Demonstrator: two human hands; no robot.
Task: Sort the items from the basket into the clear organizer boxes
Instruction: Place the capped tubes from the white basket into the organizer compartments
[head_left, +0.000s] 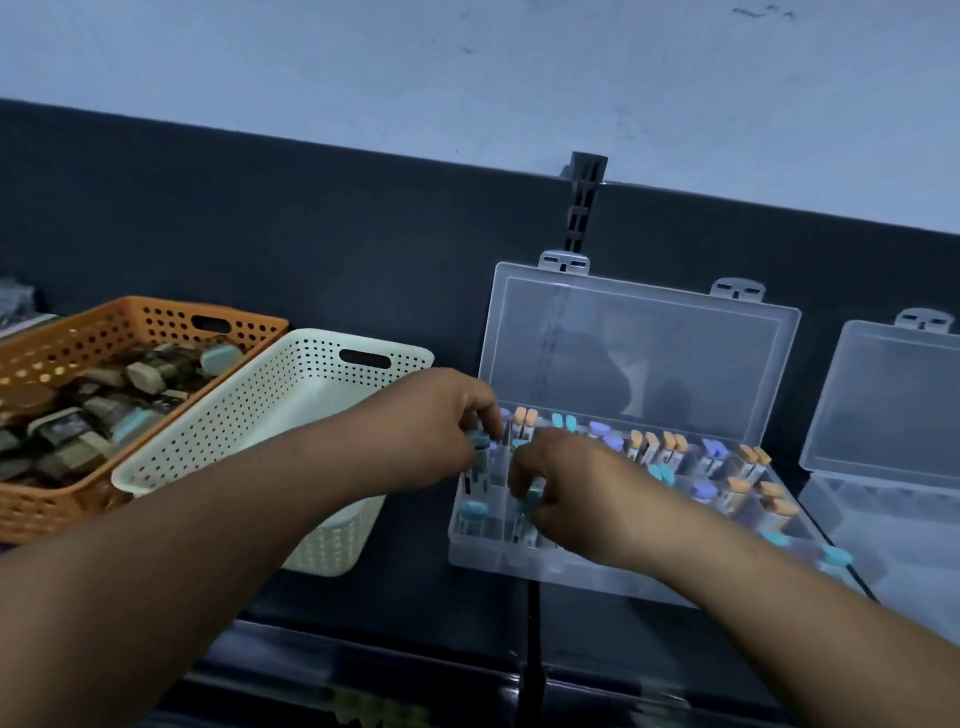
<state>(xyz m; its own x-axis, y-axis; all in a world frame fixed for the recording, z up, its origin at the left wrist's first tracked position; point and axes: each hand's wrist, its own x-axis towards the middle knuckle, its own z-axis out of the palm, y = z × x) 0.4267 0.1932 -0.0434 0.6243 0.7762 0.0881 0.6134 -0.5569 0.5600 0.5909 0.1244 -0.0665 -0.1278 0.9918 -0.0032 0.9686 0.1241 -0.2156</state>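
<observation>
Clear plastic box (483, 557) is lying open before you. Your left hand (441, 421) is pinching a teal vial (479, 446) at its left end; your right hand (571, 493) is gripping a second vial (529, 503) just beside.

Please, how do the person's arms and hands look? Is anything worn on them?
The left hand and the right hand wear no gloves, and no watch, bracelet or ring is visible. Both arms are bare up to the picture's edge: no sleeves show.
</observation>
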